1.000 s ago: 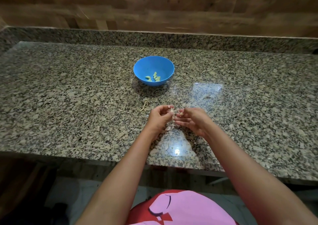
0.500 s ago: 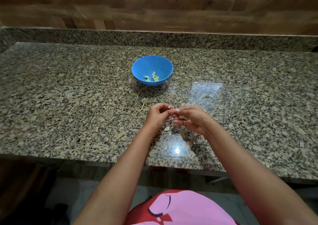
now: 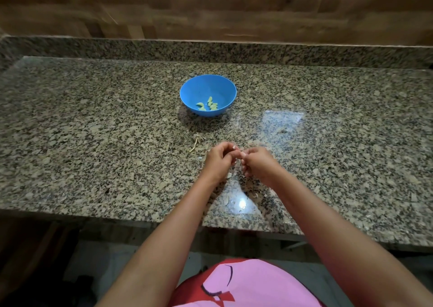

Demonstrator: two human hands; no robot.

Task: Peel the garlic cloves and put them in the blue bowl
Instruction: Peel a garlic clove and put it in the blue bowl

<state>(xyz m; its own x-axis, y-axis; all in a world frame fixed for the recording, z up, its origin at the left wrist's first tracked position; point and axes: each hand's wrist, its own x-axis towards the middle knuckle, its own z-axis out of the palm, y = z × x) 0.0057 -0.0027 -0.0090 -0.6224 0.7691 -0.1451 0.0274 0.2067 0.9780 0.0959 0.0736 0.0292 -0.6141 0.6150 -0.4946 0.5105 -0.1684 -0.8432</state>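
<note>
Both my left hand [image 3: 219, 160] and right hand [image 3: 256, 163] pinch one small pale garlic clove [image 3: 237, 153] (mostly hidden) short of the round blue plastic bowl [image 3: 187, 91]; slick skin could squirt it onto the speckled granite counter [image 3: 93, 142].

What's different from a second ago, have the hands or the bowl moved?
The hands closed in: a gap showed between the fingertips a second ago; now the left hand and right hand meet over the counter, fingers curled around something small I can't make out. The blue bowl, its peeled cloves and the dry stem stayed put.
</note>
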